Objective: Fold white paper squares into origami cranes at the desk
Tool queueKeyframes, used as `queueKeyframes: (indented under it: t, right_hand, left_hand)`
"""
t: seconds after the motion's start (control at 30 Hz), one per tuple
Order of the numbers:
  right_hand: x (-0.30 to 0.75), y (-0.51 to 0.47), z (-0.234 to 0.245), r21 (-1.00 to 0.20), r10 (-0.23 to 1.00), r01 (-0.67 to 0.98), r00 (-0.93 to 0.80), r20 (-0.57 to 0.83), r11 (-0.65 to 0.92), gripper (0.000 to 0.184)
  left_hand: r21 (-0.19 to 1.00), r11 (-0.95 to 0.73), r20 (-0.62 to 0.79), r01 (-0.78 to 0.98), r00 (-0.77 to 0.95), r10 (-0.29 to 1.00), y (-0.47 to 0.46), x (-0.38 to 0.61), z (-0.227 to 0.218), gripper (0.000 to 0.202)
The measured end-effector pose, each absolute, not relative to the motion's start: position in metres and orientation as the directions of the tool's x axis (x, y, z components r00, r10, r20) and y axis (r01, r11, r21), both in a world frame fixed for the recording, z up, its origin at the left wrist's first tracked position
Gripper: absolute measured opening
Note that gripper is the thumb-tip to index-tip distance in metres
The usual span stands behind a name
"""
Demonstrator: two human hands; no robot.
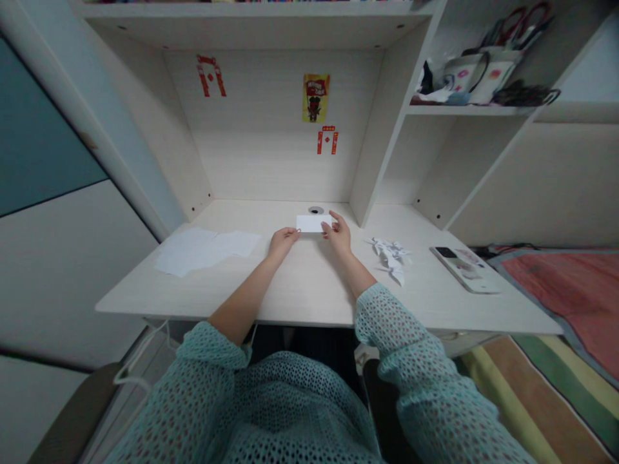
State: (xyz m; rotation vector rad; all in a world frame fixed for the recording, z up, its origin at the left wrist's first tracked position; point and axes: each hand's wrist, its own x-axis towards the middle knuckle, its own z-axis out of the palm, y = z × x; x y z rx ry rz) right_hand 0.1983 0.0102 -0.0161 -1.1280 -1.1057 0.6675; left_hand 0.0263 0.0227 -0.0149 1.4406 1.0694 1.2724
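A small white folded paper rectangle (pixel 313 223) lies flat on the pale wooden desk (pixel 300 290), far from me near the back wall. My left hand (pixel 283 240) rests at its left edge, fingers bent down with the tips touching the paper. My right hand (pixel 337 233) sits at its right edge, fingers pressed on the paper's right end. Both sleeves are a teal knit pushed up the forearms.
Flat white paper sheets (pixel 203 250) lie at the left. Crumpled folded paper (pixel 391 255) and a phone (pixel 465 268) lie at the right. A cable hole (pixel 316 210) is behind the paper. Shelves at upper right hold cups with scissors (pixel 512 26). A striped bed cover (pixel 556 361) borders the desk's right.
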Motion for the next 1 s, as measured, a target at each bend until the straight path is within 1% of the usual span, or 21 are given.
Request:
queueKeyframes:
  t: [0.13, 0.2, 0.27, 0.33, 0.4, 0.47, 0.53, 0.6, 0.7, 0.77, 0.83, 0.9, 1.0]
  right_hand:
    - [0.197, 0.01, -0.016, -0.94, 0.853, 0.135, 0.395, 0.341, 0.314, 0.059]
    - [0.197, 0.011, -0.015, -0.941, 0.843, 0.11, 0.418, 0.337, 0.321, 0.057]
    - [0.197, 0.012, -0.014, -0.947, 0.851, 0.017, 0.434, 0.296, 0.321, 0.052]
    - [0.198, 0.013, -0.013, -0.95, 0.876, -0.108, 0.428, 0.221, 0.292, 0.046]
    - [0.198, 0.015, -0.011, -0.948, 0.901, -0.205, 0.41, 0.142, 0.242, 0.046]
    - [0.197, 0.015, -0.011, -0.947, 0.917, -0.258, 0.392, 0.077, 0.189, 0.049]
    - [0.195, 0.014, -0.01, -0.952, 0.927, -0.27, 0.372, 0.033, 0.142, 0.051]
    - [0.192, 0.012, -0.01, -0.965, 0.948, -0.228, 0.313, 0.05, 0.126, 0.049]
    - [0.187, 0.007, -0.01, -0.979, 0.966, -0.083, 0.197, 0.167, 0.187, 0.044]
    - [0.185, 0.003, -0.011, -0.968, 0.951, 0.05, 0.177, 0.253, 0.248, 0.049]
    - [0.183, 0.001, -0.013, -0.936, 0.929, 0.179, 0.163, 0.332, 0.304, 0.053]
    - [0.181, 0.0, -0.014, -0.901, 0.915, 0.262, 0.118, 0.387, 0.347, 0.053]
    - [0.179, 0.0, -0.016, -0.877, 0.91, 0.288, 0.046, 0.413, 0.384, 0.05]
  left_hand:
    - [0.972, -0.229, 0.224, 0.058, 0.083, 0.971, 0.023, 0.025, -0.015, 0.027]
    - [0.971, -0.229, 0.224, 0.067, 0.072, 0.972, 0.022, 0.025, -0.015, 0.027]
    - [0.971, -0.229, 0.225, 0.073, 0.061, 0.972, 0.022, 0.024, -0.015, 0.026]
    - [0.97, -0.23, 0.227, 0.074, 0.054, 0.973, 0.022, 0.024, -0.015, 0.025]
    - [0.97, -0.231, 0.228, 0.072, 0.048, 0.973, 0.023, 0.025, -0.015, 0.024]
    - [0.971, -0.228, 0.226, 0.066, 0.029, 0.974, 0.023, 0.025, -0.016, 0.023]
    - [0.976, -0.21, 0.21, 0.062, -0.002, 0.978, 0.024, 0.024, -0.016, 0.024]
    - [0.986, -0.162, 0.163, 0.035, -0.028, 0.986, 0.025, 0.023, -0.015, 0.028]
    - [0.996, -0.047, 0.047, -0.075, -0.011, 0.999, 0.024, 0.022, -0.01, 0.043]
    - [0.989, 0.032, -0.026, -0.145, 0.043, 0.999, 0.022, 0.023, -0.007, 0.056]
    - [0.982, 0.078, -0.06, -0.174, 0.102, 0.993, 0.021, 0.025, -0.006, 0.062]
    - [0.984, 0.061, -0.038, -0.166, 0.142, 0.989, 0.021, 0.028, -0.007, 0.055]
    - [0.989, -0.003, 0.027, -0.148, 0.16, 0.987, 0.025, 0.029, -0.014, 0.038]
